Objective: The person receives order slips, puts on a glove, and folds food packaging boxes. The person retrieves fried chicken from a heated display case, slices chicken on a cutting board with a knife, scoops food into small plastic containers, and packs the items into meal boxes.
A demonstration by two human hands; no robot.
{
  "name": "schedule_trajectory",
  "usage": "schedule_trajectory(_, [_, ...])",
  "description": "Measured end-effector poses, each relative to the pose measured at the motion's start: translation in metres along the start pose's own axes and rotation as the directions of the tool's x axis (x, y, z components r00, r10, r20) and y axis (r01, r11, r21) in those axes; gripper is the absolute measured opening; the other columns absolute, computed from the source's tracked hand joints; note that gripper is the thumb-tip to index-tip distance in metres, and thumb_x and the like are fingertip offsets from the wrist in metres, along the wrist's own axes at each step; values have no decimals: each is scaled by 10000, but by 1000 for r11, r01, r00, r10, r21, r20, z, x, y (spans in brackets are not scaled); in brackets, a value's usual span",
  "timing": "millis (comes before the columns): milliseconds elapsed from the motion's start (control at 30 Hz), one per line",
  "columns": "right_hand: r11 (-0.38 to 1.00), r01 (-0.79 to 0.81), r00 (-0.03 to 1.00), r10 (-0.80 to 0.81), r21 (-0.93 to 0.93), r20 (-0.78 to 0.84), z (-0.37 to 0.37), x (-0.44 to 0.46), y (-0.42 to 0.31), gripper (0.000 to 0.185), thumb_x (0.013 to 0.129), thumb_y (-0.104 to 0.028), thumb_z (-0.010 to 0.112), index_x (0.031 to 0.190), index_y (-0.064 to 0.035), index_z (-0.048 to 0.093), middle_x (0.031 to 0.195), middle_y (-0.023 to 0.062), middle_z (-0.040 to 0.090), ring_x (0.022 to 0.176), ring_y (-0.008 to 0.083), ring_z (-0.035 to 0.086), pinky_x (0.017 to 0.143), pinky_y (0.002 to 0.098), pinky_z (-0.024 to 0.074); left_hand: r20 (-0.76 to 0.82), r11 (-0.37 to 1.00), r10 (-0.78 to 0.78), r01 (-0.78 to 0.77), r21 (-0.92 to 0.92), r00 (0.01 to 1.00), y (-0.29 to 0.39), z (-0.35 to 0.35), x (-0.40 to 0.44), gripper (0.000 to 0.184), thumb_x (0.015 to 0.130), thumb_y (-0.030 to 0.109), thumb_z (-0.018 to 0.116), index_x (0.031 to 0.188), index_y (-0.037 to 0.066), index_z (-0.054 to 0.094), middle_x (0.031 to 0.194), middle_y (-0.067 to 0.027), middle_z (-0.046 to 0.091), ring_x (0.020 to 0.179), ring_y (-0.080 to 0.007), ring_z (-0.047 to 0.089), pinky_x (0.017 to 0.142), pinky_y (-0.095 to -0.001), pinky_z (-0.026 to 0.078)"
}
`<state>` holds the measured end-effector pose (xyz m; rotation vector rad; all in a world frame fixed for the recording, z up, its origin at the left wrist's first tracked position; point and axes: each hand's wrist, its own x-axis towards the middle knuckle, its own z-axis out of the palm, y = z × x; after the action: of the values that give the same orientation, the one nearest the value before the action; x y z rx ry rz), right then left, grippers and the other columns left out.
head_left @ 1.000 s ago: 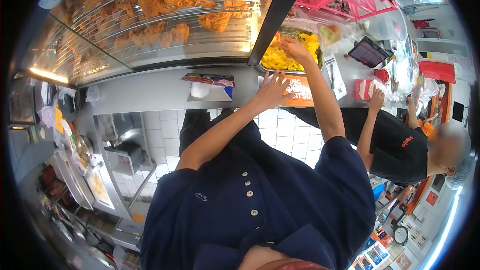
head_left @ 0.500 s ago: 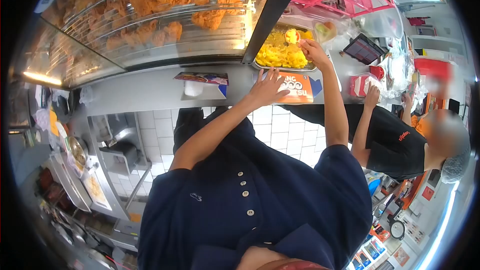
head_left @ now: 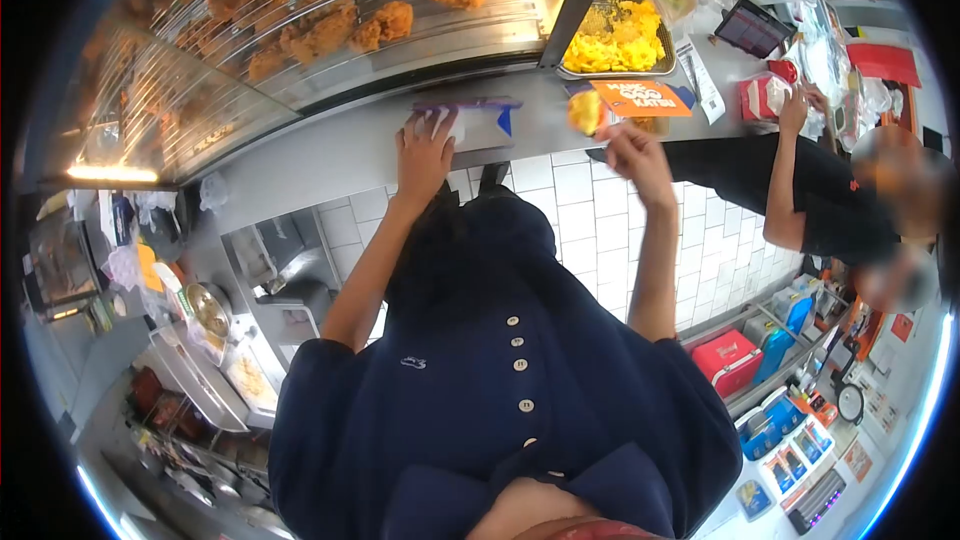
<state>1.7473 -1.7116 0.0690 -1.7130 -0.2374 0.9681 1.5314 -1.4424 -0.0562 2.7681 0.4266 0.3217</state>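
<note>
The right hand [head_left: 640,158] gripped a loaded scoop [head_left: 585,113] of yellow food near the counter's [head_left: 340,132] front edge. Leftward lay the open paper box [head_left: 487,130], its long axis roughly along that edge; the left hand [head_left: 426,152], nearer, rested fingers over it, whether pinching or only touching I couldn't tell.

- Orange carton [head_left: 640,98] on worktop [head_left: 300,140]: white capitals, "MANG" top line, "KATSU" bottom line. Middle line in rounded characters, reading uncertain.
- White slip [head_left: 699,78] just beside it: dark printed block, lettering too small to read.
- Co-worker's black shirt [head_left: 853,228]: small red-orange mark, illegible.
- Wall cards [head_left: 795,455], lower right: print too small.
</note>
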Motion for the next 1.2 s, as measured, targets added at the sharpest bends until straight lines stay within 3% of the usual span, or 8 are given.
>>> schedule_trajectory(300, [995,18,981,-36,-94,-193,175,72,91,278,984,-268,603,895,-33,720,620,14,570,481,95,496,443,261,345,-160,988,-96,75,-137,982,-34,26,-4,710,882,316,651,1508,131,374,1317,-102,585,1236,-355,454,960,-532,382])
schedule_trajectory(367, [309,106,803,-587,-945,-102,199,104,120,265,949,-232,607,791,-43,704,706,138,658,586,287,661,502,400,472,-132,983,-91,67,-173,987,-35,19,-5,772,838,315,681,1516,132,359,1278,-131,590,1217,-362,459,924,-533,400])
schedule_trajectory(533, [276,90,743,-659,-957,-120,231,87,111,256,929,-217,612,735,-62,673,690,199,648,651,395,666,579,502,516,-122,979,-127,104,-177,984,-38,15,-2,840,787,320,715,1525,140,355,1257,-168,584,1217,-392,453,952,-542,396])
schedule_trajectory(733, [454,237,655,-728,-859,-204,224,71,114,279,933,-183,633,725,2,604,666,225,623,635,424,627,555,455,469,-221,966,-140,85,-243,965,-37,38,-15,831,784,291,715,1522,156,358,1294,-147,538,1234,-392,437,924,-549,404])
schedule_trajectory(800, [470,232,644,-731,-851,-228,213,68,116,271,935,-192,657,766,20,652,582,167,597,512,310,603,508,385,418,-241,963,-152,89,-256,958,-38,43,-14,810,796,289,708,1519,160,367,1313,-141,523,1238,-391,434,934,-550,401])
schedule_trajectory(933, [948,175,717,-308,-266,-625,188,33,88,363,987,-286,611,860,33,731,550,-15,511,524,62,492,486,264,362,-252,954,-177,103,-283,951,-34,47,-12,757,824,283,694,1508,170,391,1331,-124,513,1247,-383,425,965,-549,386])
schedule_trajectory(1067, [915,382,629,-359,-127,-690,114,40,44,394,988,-322,612,749,-17,688,538,-36,471,455,48,384,437,222,282,-277,957,-188,112,-268,942,-30,56,-14,739,830,272,696,1498,159,402,1353,-120,505,1257,-373,414,1001,-535,368])
schedule_trajectory(1200, [888,344,810,-115,307,-575,42,86,-1,546,992,-501,562,1043,40,611,739,76,621,456,65,379,417,207,250,-263,955,-179,103,-278,948,-23,55,-18,699,850,262,689,1482,135,417,1364,-131,499,1252,-373,426,1022,-523,356])
